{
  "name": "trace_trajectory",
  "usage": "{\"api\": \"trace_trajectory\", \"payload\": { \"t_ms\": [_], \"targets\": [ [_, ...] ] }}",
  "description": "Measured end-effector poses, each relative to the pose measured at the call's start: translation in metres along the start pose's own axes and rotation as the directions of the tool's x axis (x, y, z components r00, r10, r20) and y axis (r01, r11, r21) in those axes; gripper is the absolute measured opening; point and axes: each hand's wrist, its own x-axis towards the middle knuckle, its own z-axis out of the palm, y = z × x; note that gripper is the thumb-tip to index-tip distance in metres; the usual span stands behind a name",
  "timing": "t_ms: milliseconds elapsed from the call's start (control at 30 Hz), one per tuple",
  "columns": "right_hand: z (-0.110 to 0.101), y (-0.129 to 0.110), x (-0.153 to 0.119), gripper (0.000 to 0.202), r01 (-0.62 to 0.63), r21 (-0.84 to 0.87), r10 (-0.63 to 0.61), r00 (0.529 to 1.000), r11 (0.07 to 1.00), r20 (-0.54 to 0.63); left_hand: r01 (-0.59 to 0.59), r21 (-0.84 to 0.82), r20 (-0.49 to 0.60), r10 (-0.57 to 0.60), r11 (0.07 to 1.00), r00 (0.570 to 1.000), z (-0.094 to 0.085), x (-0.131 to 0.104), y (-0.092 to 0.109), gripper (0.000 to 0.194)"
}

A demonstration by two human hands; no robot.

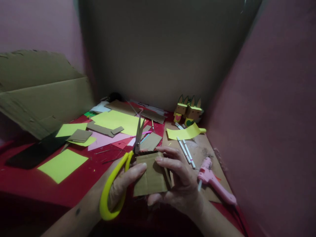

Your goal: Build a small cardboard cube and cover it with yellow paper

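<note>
A small box-like piece of folded brown cardboard (152,176) is held low in front of me, between both hands. My left hand (123,182) presses its thumb on the cardboard's left side. A pair of scissors with yellow handles (106,197) hangs around that same hand, its blades pointing up and slightly apart. On the other side, my right hand (182,179) grips the cardboard, with fingertips on its upper right and thumb beneath. What lies behind the cardboard, including the left fingers, is hidden.
A pink glue gun (214,184) lies on a cardboard sheet (208,144) at right, near white markers (185,152) and a curved yellow strip (185,132). Two cardboard figures (189,111) stand behind. Yellow paper (63,165) and scraps cover the red table (22,177); large cardboard (44,95) leans left.
</note>
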Motion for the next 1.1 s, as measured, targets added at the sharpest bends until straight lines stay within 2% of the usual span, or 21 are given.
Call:
{"api": "trace_trajectory", "payload": {
  "t_ms": [167, 300, 433, 533, 633, 800, 967, 1100],
  "targets": [
    [0.001, -0.005, 0.007, 0.080, 0.030, 0.018, -0.030, 1.000, 0.999, 0.003, -0.031, 0.082, 0.025, 0.029, 0.996, 0.999, -0.001, -0.001, 0.004, 0.038],
    [0.004, -0.005, 0.008, 0.088, 0.036, 0.068, -0.035, 0.999, 0.997, -0.024, -0.005, 0.108, 0.025, 0.003, 0.994, 1.000, -0.004, -0.002, 0.002, 0.045],
    [0.004, 0.000, 0.005, 0.090, -0.028, 0.104, 0.030, 0.999, 0.994, -0.016, 0.001, 0.138, -0.014, 0.001, 0.990, 1.000, -0.001, -0.004, 0.004, 0.041],
    [-0.001, 0.000, 0.006, 0.091, -0.067, 0.084, 0.063, 0.997, 0.994, 0.049, -0.015, 0.167, -0.095, 0.031, 0.986, 0.995, 0.003, -0.006, 0.008, 0.037],
    [-0.007, -0.004, 0.011, 0.086, -0.073, 0.042, 0.066, 0.987, 0.996, 0.150, 0.016, 0.160, -0.139, 0.007, 0.987, 0.990, 0.009, -0.008, 0.013, 0.043],
    [-0.014, -0.013, 0.019, 0.074, -0.126, -0.006, 0.124, 0.958, 0.992, 0.259, -0.007, 0.218, -0.135, 0.037, 0.976, 0.990, 0.016, -0.008, 0.017, 0.062],
    [-0.016, -0.019, 0.020, 0.081, -0.196, -0.126, 0.225, 0.930, 0.973, 0.290, 0.037, 0.164, -0.096, -0.022, 0.986, 0.995, 0.015, -0.009, 0.015, 0.070],
    [-0.017, -0.020, 0.018, 0.084, -0.253, -0.150, 0.287, 0.912, 0.956, 0.294, 0.048, 0.163, -0.108, -0.030, 0.985, 0.994, 0.013, -0.010, 0.014, 0.071]
  ]
}}
